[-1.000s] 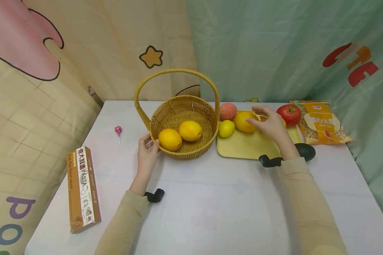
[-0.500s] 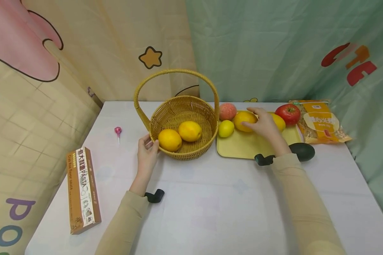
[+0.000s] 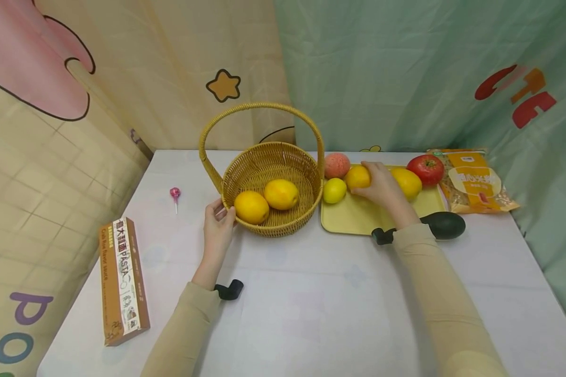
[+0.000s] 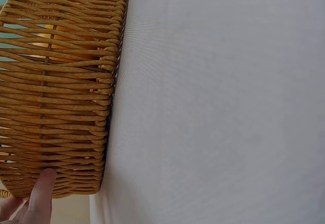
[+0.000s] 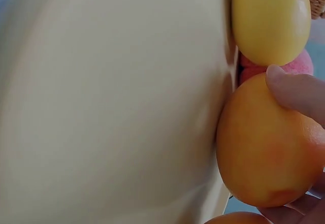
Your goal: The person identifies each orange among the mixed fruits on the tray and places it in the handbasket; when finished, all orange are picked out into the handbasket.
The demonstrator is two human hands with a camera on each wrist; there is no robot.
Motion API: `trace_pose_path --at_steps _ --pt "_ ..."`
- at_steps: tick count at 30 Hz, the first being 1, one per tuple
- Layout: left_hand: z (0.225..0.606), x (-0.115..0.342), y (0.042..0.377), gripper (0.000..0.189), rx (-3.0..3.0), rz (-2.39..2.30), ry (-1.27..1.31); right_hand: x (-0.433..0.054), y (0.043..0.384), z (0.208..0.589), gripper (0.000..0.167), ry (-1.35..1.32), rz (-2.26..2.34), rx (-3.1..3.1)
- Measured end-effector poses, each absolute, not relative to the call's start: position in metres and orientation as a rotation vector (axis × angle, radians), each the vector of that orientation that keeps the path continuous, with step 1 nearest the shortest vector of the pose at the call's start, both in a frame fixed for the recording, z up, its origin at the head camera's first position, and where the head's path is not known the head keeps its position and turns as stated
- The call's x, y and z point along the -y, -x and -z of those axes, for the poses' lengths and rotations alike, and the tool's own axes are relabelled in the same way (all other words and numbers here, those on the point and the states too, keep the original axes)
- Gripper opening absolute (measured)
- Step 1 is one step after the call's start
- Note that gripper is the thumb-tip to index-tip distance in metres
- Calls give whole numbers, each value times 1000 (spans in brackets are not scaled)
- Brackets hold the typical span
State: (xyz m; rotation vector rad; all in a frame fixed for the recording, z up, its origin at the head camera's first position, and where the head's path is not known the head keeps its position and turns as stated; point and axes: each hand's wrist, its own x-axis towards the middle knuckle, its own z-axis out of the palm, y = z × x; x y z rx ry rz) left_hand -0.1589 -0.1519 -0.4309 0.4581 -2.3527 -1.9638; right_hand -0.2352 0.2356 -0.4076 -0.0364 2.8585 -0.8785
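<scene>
My left hand grips the near left side of a round wicker basket with a tall arched handle. In the left wrist view, one finger lies against the woven wall. Two yellow-orange mangoes lie inside the basket. On a yellow tray at the right, my right hand holds another mango. The right wrist view has the thumb on that mango, its fingers partly hidden behind. A yellow lemon and a pink round fruit sit beside it.
Another mango and a red tomato-like fruit lie right of my right hand. Beyond are a packaged snack bag and a dark green avocado-like object. A pasta box and a lollipop lie left.
My right hand has moved left and closed its fingers round the mango, uncovering the other mango behind it. My left hand and the basket have stayed put.
</scene>
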Motion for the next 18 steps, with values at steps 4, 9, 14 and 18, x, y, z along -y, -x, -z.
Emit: trace_pose_path --at_steps 4,9,14,18 --pt "430 152 158 53 2350 1963 -453 -233 234 409 83 36 850 -2877" --pt "430 152 157 52 2358 1954 -456 -232 232 411 81 33 862 -2895" --pt "429 152 156 52 2355 1952 -447 -234 226 410 83 -27 1003 -2895" --pt "428 151 157 52 2347 1950 -428 -236 216 404 87 -106 1221 -2859"
